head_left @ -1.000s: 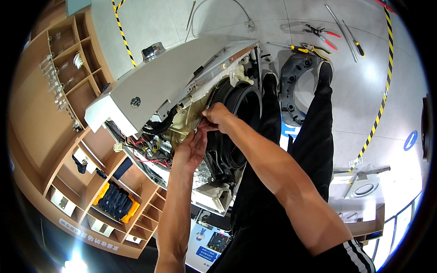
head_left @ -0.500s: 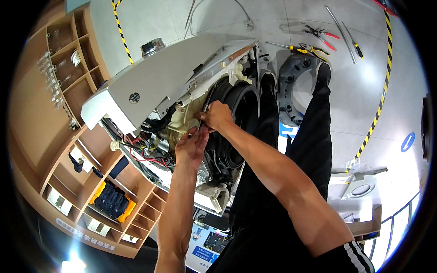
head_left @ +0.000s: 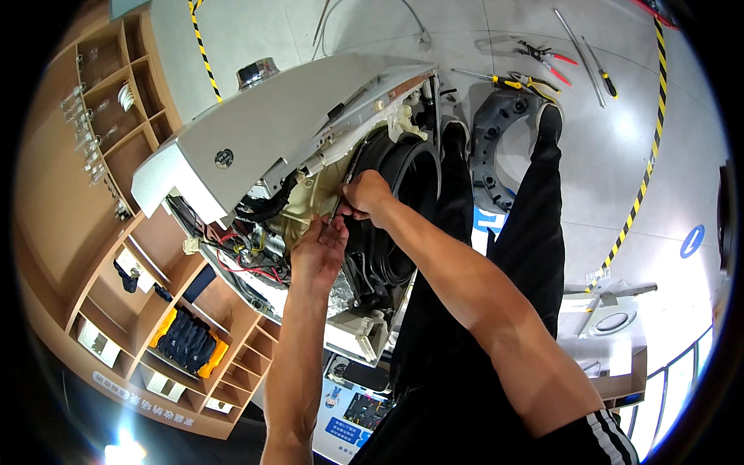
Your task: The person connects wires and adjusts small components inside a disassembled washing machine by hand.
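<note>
A washing machine with a grey casing lies opened in front of me. Inside it is a black rubber door gasket, seated against a cream-coloured tub. My right hand is closed at the gasket's tub-side edge, thumb and fingers pinched together. Just below it, my left hand has its palm turned up and its fingers curled in toward the same edge. A thin line like a wire or band runs along that rim by the fingertips. What the fingers grip is too small and covered to make out.
Red and yellow wires show in the casing's lower left. Between my feet lies a dark grey curved block. Beyond are a yellow-handled screwdriver, red-handled pliers and a metal rod. Wooden shelving stands left.
My left hand has shifted slightly left and its fingers have curled more. My right hand has turned a little and dipped at the gasket edge. The view has moved slightly.
</note>
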Available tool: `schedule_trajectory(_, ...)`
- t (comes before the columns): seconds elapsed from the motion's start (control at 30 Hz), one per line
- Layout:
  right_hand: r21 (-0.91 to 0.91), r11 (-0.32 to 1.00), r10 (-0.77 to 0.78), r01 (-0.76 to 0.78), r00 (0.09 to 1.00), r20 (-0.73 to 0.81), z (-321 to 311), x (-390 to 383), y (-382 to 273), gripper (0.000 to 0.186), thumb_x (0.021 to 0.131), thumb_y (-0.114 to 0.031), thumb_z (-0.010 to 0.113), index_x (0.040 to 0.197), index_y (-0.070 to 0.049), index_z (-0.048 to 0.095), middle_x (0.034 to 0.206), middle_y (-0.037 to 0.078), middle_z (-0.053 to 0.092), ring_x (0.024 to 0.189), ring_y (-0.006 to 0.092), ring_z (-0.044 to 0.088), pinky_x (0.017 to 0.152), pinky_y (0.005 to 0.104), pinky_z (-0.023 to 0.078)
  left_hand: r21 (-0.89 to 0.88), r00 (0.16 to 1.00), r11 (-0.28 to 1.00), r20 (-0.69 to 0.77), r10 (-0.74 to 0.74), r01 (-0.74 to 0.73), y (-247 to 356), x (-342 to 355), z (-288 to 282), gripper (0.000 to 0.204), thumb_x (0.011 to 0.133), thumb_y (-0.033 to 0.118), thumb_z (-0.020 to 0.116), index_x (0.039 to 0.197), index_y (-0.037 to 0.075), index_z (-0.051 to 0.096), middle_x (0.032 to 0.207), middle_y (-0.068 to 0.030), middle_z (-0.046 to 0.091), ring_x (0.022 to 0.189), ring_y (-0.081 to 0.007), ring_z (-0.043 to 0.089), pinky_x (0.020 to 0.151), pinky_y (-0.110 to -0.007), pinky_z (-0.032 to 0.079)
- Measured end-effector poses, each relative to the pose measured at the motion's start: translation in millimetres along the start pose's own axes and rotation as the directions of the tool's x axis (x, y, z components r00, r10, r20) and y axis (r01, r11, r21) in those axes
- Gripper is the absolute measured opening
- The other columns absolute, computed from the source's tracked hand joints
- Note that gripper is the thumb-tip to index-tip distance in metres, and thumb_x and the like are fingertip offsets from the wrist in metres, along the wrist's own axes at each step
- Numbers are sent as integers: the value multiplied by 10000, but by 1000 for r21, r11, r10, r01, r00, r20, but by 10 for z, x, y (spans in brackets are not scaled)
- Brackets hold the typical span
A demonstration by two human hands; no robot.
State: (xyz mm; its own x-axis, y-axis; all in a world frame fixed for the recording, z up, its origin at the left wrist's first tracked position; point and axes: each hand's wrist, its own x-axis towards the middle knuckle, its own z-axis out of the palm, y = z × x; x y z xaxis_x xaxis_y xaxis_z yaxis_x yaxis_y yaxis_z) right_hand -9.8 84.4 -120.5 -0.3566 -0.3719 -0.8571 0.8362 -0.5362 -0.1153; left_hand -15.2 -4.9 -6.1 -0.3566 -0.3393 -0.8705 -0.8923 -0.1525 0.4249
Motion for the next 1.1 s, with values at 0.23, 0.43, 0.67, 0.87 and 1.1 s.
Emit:
schedule_trajectory(0.23,-118,989,-87,86,996,-2,-12,-42,-45,191,774,-63,578,717,116,618,664,177,643,528,236,641,427,334,519,61,999,998,31,13,-15,-20,68,-66,196,900,25,468,1088,-27,480,970,-111,582,857,-173,567,744,-277,486)
schedule_trajectory(0.43,-1,997,-73,73,997,-2,-26,-27,-25,213,792,-104,596,658,60,600,620,127,613,476,179,574,406,289,456,93,992,992,95,78,-87,-71,-19,16,315,842,-86,475,1150,-50,418,1044,-129,565,943,-204,562,863,-320,476)
schedule_trajectory(0.67,193,981,-17,-7,993,121,-17,79,89,188,836,-98,565,701,32,580,587,103,572,455,146,501,383,240,368,141,995,990,97,-9,-5,3,-64,105,257,864,-44,475,1118,-49,434,1087,-157,560,980,-244,567,876,-337,499)
schedule_trajectory(0.87,275,961,-2,-37,990,138,23,100,126,213,858,-98,540,691,29,578,594,117,577,428,135,461,367,241,340,171,958,949,69,-278,264,183,-160,142,266,947,182,419,1118,-20,450,1018,-172,568,865,-236,594,753,-301,541)
schedule_trajectory(1.1,305,951,-14,-53,976,216,22,125,148,229,863,-108,534,691,36,577,610,119,586,430,133,466,371,244,353,-148,920,924,232,-315,354,96,121,-213,305,958,246,417,1137,7,484,947,-134,573,772,-153,577,620,-221,522)
